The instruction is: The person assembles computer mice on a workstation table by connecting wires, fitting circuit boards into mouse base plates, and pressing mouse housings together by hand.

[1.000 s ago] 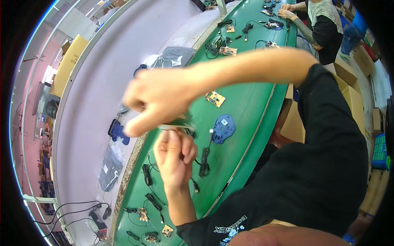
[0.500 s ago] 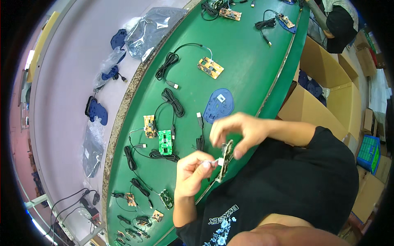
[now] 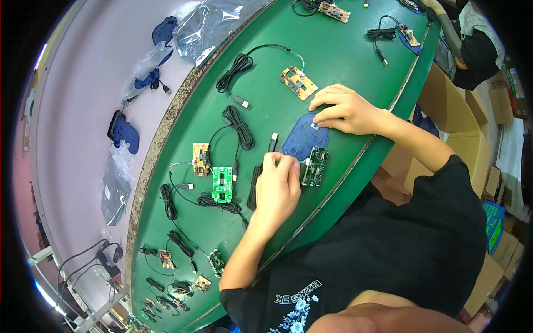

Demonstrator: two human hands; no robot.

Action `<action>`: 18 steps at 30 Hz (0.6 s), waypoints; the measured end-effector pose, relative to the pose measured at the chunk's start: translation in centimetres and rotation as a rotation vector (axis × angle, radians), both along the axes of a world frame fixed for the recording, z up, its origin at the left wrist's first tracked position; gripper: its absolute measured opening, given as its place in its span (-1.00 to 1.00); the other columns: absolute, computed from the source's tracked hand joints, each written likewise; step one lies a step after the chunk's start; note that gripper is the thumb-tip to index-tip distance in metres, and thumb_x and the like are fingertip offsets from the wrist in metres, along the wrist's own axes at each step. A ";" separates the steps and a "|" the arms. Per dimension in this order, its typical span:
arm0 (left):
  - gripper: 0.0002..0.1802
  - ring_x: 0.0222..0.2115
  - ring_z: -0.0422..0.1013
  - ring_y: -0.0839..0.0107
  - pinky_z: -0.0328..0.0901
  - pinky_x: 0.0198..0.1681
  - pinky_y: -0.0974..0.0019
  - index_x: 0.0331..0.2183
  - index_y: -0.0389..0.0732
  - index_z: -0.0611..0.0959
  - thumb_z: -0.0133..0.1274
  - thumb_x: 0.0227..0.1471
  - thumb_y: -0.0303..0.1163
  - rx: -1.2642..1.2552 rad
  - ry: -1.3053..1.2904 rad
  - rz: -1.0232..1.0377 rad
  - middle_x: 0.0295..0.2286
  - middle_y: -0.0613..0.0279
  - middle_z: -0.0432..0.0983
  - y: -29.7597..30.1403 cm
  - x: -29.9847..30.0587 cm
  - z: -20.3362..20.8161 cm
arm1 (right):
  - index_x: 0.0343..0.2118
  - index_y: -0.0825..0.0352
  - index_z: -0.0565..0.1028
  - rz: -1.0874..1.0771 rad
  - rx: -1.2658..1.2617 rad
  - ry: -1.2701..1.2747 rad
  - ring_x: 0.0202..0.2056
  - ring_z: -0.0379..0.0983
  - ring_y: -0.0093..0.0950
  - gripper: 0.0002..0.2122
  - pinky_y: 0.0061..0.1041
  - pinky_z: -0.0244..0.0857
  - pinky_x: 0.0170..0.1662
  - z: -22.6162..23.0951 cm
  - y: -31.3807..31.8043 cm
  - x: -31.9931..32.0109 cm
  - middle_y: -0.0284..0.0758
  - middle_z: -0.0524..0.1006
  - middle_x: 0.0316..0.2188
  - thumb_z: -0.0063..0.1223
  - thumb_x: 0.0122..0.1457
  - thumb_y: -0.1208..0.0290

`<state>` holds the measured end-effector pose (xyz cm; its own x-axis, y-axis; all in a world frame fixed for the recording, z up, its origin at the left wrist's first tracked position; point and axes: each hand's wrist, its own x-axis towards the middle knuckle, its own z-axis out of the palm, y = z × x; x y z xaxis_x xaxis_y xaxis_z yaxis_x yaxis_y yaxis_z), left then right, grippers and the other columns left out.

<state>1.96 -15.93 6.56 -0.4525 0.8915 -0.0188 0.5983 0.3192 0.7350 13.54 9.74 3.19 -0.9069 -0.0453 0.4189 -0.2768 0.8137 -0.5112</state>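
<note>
My right hand [image 3: 348, 111] reaches over the green tabletop, its thumb and forefinger curled at the far edge of a blue rounded plastic base plate [image 3: 300, 140], gripping it. A small pale label is on the plate beside the thumb. My left hand [image 3: 276, 186] pinches at the plate's near left edge; its fingertips meet the white plug of a green circuit board [image 3: 316, 166]. The cable in that pinch is mostly hidden by the fingers. That board rests beside the plate, with dark components on its upper face. A black cable with a USB plug [image 3: 273, 142] passes beside my left hand.
A yellow-brown circuit board [image 3: 298, 82] with a coiled black cable [image 3: 235, 72] lies farther off. To the left are a bright green board [image 3: 222, 184] and several cabled boards. A grey ledge holds clear bags [image 3: 211, 30]. Cardboard boxes [image 3: 463, 144] and another person [image 3: 474, 53] are at right.
The circuit board has gone from my hands above the table edge down beside the blue plate. My right hand has moved away to the plate's far edge; my left hand has shifted forward.
</note>
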 end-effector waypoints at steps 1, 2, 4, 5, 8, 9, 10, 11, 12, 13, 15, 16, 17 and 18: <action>-0.93 -0.37 0.46 0.03 0.37 -0.28 0.15 -0.32 -0.31 0.60 0.07 0.17 -0.51 -0.006 -0.016 -0.013 -0.30 -0.02 0.46 0.6 -0.6 0.0 | -0.31 0.23 0.64 -0.011 0.003 0.000 -0.04 0.47 -0.36 -0.89 -0.31 0.26 0.05 0.0 0.0 0.0 -0.38 0.57 -0.16 0.28 0.11 0.38; -0.93 -0.37 0.46 0.03 0.37 -0.28 0.15 -0.32 -0.31 0.60 0.07 0.17 -0.51 -0.005 -0.016 -0.024 -0.30 -0.02 0.46 0.7 -0.9 0.0 | -0.33 0.24 0.63 -0.027 0.011 0.029 -0.07 0.48 -0.37 -0.90 -0.34 0.27 0.02 0.0 -0.1 0.0 -0.39 0.57 -0.19 0.27 0.12 0.39; -0.93 -0.37 0.45 0.02 0.37 -0.29 0.15 -0.32 -0.31 0.60 0.06 0.17 -0.52 0.048 -0.050 -0.076 -0.29 -0.03 0.46 0.5 -1.2 -0.2 | -0.35 0.26 0.61 -0.059 0.015 0.058 -0.11 0.49 -0.39 -0.91 -0.37 0.28 -0.01 -0.1 -0.1 -0.2 -0.40 0.57 -0.21 0.27 0.12 0.40; -0.94 -0.42 0.45 0.11 0.37 -0.32 0.17 -0.31 -0.32 0.61 0.08 0.16 -0.53 0.075 -0.014 -0.096 -0.24 -0.01 0.48 0.1 -1.2 -0.3 | -0.37 0.26 0.59 -0.037 0.042 0.044 -0.14 0.48 -0.40 -0.91 -0.38 0.28 -0.05 0.1 -0.1 -0.3 -0.41 0.56 -0.23 0.26 0.12 0.39; -0.91 -0.47 0.48 0.17 0.40 -0.38 0.12 -0.29 -0.27 0.62 0.10 0.16 -0.47 0.057 -0.011 -0.096 -0.14 0.01 0.46 -1.0 -0.7 -0.1 | -0.42 0.25 0.55 -0.053 0.102 -0.027 -0.21 0.44 -0.42 -0.89 -0.39 0.26 -0.12 1.0 -0.4 -0.5 -0.42 0.52 -0.30 0.26 0.13 0.37; -0.91 -0.50 0.45 0.29 0.40 -0.44 0.19 -0.29 -0.27 0.63 0.14 0.13 -0.48 0.077 0.009 -0.091 -0.10 0.03 0.47 -1.5 -0.5 -0.6 | -0.44 0.24 0.53 -0.088 0.138 -0.078 -0.24 0.42 -0.42 -0.88 -0.40 0.24 -0.15 1.3 -0.7 -0.4 -0.43 0.50 -0.33 0.25 0.13 0.36; -0.91 -0.50 0.45 0.29 0.40 -0.44 0.19 -0.29 -0.27 0.63 0.14 0.13 -0.48 0.081 0.004 -0.082 -0.10 0.03 0.47 -1.9 -0.2 -0.7 | -0.44 0.24 0.53 -0.079 0.142 -0.082 -0.24 0.42 -0.42 -0.88 -0.40 0.24 -0.15 1.6 -0.8 -0.4 -0.43 0.50 -0.33 0.25 0.13 0.36; -0.92 -0.52 0.43 0.32 0.38 -0.44 0.24 -0.30 -0.27 0.63 0.14 0.11 -0.51 0.079 0.020 -0.078 -0.10 0.02 0.47 -2.1 0.1 -0.8 | -0.47 0.24 0.51 -0.098 0.130 -0.109 -0.26 0.41 -0.42 -0.86 -0.40 0.23 -0.16 1.9 -1.0 -0.3 -0.43 0.48 -0.35 0.25 0.13 0.35; -0.93 -0.54 0.41 0.35 0.35 -0.45 0.28 -0.31 -0.28 0.64 0.15 0.10 -0.53 0.078 0.035 -0.074 -0.09 0.01 0.47 -2.2 0.3 -1.0 | -0.49 0.24 0.49 -0.116 0.119 -0.136 -0.27 0.39 -0.41 -0.84 -0.40 0.22 -0.17 2.2 -0.9 -0.3 -0.43 0.46 -0.38 0.24 0.14 0.35; -0.93 -0.56 0.40 0.36 0.35 -0.49 0.28 -0.32 -0.27 0.64 0.17 0.08 -0.53 0.096 0.079 -0.078 -0.08 0.02 0.48 -2.5 0.4 -1.3 | -0.49 0.24 0.49 -0.105 0.123 -0.142 -0.27 0.39 -0.41 -0.84 -0.40 0.22 -0.17 2.6 -0.9 -0.4 -0.43 0.46 -0.38 0.24 0.14 0.35; -0.92 -0.56 0.40 0.36 0.36 -0.50 0.27 -0.32 -0.27 0.64 0.17 0.06 -0.54 0.123 0.097 -0.071 -0.08 0.02 0.49 -2.6 0.4 -1.3 | -0.40 0.24 0.57 -0.114 0.069 -0.168 -0.23 0.41 -0.41 -0.93 -0.40 0.23 -0.14 3.3 -0.7 -0.5 -0.43 0.49 -0.32 0.23 0.13 0.41; -0.91 -0.56 0.41 0.35 0.37 -0.50 0.27 -0.33 -0.27 0.64 0.18 0.04 -0.54 0.148 0.119 -0.079 -0.07 0.03 0.50 -2.5 0.4 -1.2 | -0.40 0.24 0.57 -0.109 0.075 -0.176 -0.23 0.41 -0.41 -0.93 -0.40 0.23 -0.14 3.2 -0.6 -0.3 -0.43 0.49 -0.32 0.23 0.13 0.41; -0.91 -0.56 0.41 0.35 0.37 -0.50 0.27 -0.33 -0.27 0.64 0.18 0.04 -0.54 0.153 0.112 -0.074 -0.07 0.03 0.50 -2.3 0.4 -1.0 | -0.34 0.23 0.60 -0.024 0.065 -0.166 -0.21 0.42 -0.37 -0.93 -0.38 0.24 -0.12 3.1 -0.4 -0.2 -0.40 0.51 -0.28 0.24 0.10 0.46; -0.90 -0.53 0.42 0.33 0.38 -0.49 0.26 -0.33 -0.27 0.65 0.19 0.03 -0.54 0.136 0.119 -0.096 -0.04 0.02 0.50 -2.1 0.3 -0.6 | -0.29 0.22 0.62 0.061 0.054 -0.157 -0.20 0.43 -0.34 -0.87 -0.36 0.25 -0.10 3.1 -0.1 0.0 -0.37 0.53 -0.23 0.26 0.08 0.52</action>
